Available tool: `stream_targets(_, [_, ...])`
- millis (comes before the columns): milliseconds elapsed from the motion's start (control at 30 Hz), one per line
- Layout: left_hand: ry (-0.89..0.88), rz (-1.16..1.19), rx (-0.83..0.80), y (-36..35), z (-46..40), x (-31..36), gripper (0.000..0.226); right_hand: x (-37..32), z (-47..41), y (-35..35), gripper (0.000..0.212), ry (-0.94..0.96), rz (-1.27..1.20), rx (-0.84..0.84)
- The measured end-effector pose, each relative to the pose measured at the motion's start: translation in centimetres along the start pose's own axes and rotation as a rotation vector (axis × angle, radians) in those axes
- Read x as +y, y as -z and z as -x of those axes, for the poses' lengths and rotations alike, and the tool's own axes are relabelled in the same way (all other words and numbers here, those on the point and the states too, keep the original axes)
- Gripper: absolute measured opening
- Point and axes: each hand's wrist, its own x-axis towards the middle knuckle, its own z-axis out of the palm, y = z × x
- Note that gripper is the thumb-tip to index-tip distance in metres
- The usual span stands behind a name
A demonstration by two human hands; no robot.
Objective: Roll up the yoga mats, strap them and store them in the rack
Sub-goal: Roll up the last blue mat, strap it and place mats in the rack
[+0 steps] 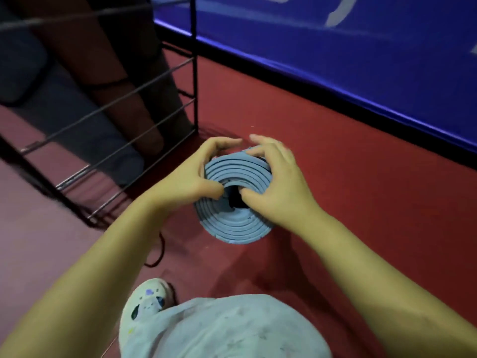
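Note:
A rolled blue-grey yoga mat [233, 226] stands on end on the red floor, its spiral end facing up at me. My left hand [192, 174] grips its left rim, thumb tucked into the hollow centre and fingers curled over the far edge. My right hand [277, 184] holds the right rim the same way, thumb in the centre hole. A black wire rack [144, 99] stands at the left. A brown rolled mat [124, 94] and a dark grey rolled mat [77, 120] lie in it.
A blue padded barrier [335, 47] runs along the far right. A black strap or cord [158, 250] lies on the floor left of the mat. My knee in light trousers [227, 329] and a pale shoe [147, 303] are at the bottom.

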Motion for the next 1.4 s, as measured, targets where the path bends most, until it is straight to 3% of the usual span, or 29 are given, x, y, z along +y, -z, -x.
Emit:
stream_targets(133, [0.206,0.137,0.118,5.4,4.9,-6.3,0.088,-1.7,-1.9,-7.5,0.054,-0.036,-0.012,-0.158])
stream_targets(233, [0.390,0.255,0.249,8.0,9.2,-12.7,0.072,-1.8,-2.2,-12.0,0.056,-0.047,0.062,-0.216])
stream_targets(300, [0.597,0.055,0.426,8.5,11.1,-17.8,0.052,-1.4,-1.7,-13.9,0.057,-0.058,0.081,-0.249])
stream_targets(367, [0.797,-0.334,0.503,8.2,12.3,-22.8,0.037,-0.8,-1.2,-14.7,0.057,-0.079,0.087,-0.261])
stream_targets(433, [0.868,-0.624,0.378,7.1,12.5,-26.3,0.042,-0.4,-1.1,-14.8,0.056,-0.096,0.076,-0.235])
stream_targets(600, [0.935,-0.891,0.186,4.2,10.6,-29.8,0.067,-0.1,-2.2,-13.5,0.056,-0.116,0.003,-0.108])
stream_targets(700, [0.985,-0.993,0.192,3.8,9.6,-30.9,0.051,0.1,-2.2,-12.7,0.057,-0.124,-0.029,-0.098])
stream_targets(800, [0.956,-1.009,0.048,3.7,9.1,-31.5,0.035,0.4,-1.6,-12.0,0.056,-0.132,-0.021,-0.082])
stream_targets(900, [0.936,-0.877,0.047,3.1,9.1,-30.8,0.028,0.5,-1.3,-11.2,0.057,-0.168,-0.042,-0.056])
stream_targets(1000, [0.798,-0.526,0.428,2.5,7.9,-26.1,0.014,0.3,-1.4,-9.8,0.057,-0.210,-0.093,-0.021])
stream_targets(1067, [0.610,-0.201,0.743,2.0,6.4,-20.8,0.022,0.1,-1.3,-8.2,0.056,-0.255,-0.148,0.040])
stream_targets(1133, [0.335,0.048,0.854,1.5,4.9,-14.2,0.024,0.2,-1.2,-6.3,0.056,-0.305,-0.194,0.135])
stream_targets(1267, [-0.031,0.123,0.677,-0.9,2.3,-2.1,0.020,0.5,-0.5,-1.6,0.053,-0.402,-0.224,0.440])
stream_targets(1400, [-0.215,-0.091,0.448,-5.9,0.1,6.8,0.013,-0.9,0.9,5.3,0.042,-0.464,-0.272,0.709])
